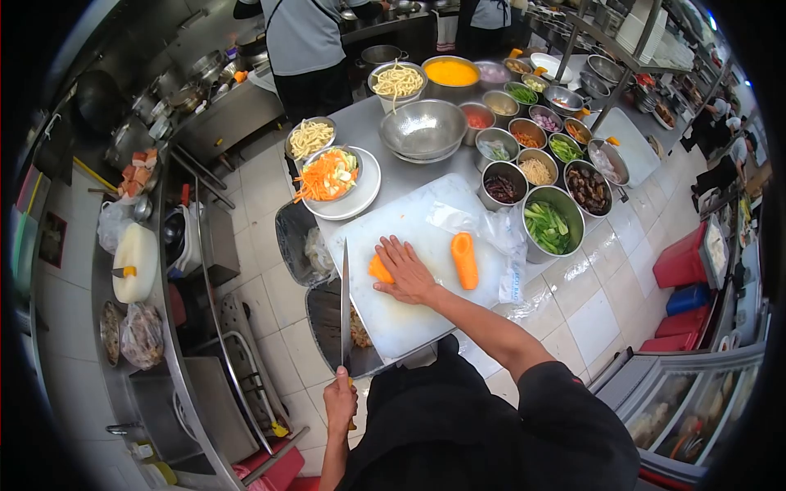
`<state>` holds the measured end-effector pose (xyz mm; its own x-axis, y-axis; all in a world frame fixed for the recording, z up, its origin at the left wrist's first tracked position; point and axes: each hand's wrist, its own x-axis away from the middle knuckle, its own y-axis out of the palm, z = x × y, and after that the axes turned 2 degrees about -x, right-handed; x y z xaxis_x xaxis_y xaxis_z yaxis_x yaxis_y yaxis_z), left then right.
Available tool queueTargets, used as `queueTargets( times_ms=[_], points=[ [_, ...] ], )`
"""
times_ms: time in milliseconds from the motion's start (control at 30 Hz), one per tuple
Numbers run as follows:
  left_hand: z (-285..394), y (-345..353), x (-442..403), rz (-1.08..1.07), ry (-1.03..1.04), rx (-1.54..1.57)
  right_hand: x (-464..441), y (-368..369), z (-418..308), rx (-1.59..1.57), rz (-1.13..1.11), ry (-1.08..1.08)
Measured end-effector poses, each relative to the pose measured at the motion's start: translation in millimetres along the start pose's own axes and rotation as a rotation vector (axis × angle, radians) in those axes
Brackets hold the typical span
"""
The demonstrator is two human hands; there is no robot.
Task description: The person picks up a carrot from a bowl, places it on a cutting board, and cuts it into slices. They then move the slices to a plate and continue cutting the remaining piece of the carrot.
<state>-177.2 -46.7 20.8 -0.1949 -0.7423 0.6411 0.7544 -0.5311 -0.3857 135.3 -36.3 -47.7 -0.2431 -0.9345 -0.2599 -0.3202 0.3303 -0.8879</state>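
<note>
My left hand (341,401) is closed around the handle of a long kitchen knife (345,303), whose blade points away from me along the left edge of the white cutting board (409,327). On the board, my right hand (403,272) lies flat with fingers stretched out over a carrot piece (378,270), partly hidden beneath it. A peeled carrot (464,260) lies to the right of that hand, untouched. Behind it, a clear plastic bag (499,233) is crumpled on the board's far right corner.
Shredded vegetables fill a bowl (327,176) on a white plate (364,192). Beyond the board stand a metal bowl (422,131) and several ingredient tins, including one of green vegetables (553,225). Dark bins (323,315) sit left of the board. Other people (304,41) stand at the back.
</note>
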Motion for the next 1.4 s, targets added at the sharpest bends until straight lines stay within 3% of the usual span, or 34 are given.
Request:
queueTargets(
  times_ms=[167,233,433,500,567,667,867,900,933,1067,1200,1267,1400],
  points=[
    [5,-3,-1,-0.022,-0.001,-0.019,20,-47,6,0.079,0.171,0.074],
    [0,-3,-6,-0.006,0.055,-0.124,48,-57,17,-0.240,0.530,0.286],
    [1,11,-18,-0.100,0.109,-0.235,158,-89,-27,-0.279,0.476,0.471],
    [12,17,-21,-0.139,0.156,-0.265,166,-91,-32,-0.364,0.474,0.483],
    [21,23,-24,-0.178,0.195,-0.297,167,-92,-36,-0.487,0.589,0.729],
    [25,25,-30,-0.217,0.266,-0.337,140,-90,-2,-0.320,0.684,0.733],
    [38,33,-27,-0.273,0.323,-0.259,82,-56,52,-0.126,0.466,0.755],
    [42,30,-22,-0.283,0.238,-0.264,78,-58,49,-0.124,0.473,0.764],
    [44,28,-20,-0.284,0.148,-0.264,73,-58,44,-0.184,0.419,0.747],
    [31,28,-18,-0.234,0.116,-0.269,55,-51,5,-0.370,0.315,0.763],
    [21,28,-15,-0.204,0.049,-0.292,47,-24,-1,-0.293,0.458,0.644],
    [8,31,-21,-0.183,0.150,-0.373,45,-23,2,-0.337,0.419,0.659],
    [18,37,-9,-0.196,0.139,-0.427,45,-22,8,-0.389,0.373,0.698]
  ],
)
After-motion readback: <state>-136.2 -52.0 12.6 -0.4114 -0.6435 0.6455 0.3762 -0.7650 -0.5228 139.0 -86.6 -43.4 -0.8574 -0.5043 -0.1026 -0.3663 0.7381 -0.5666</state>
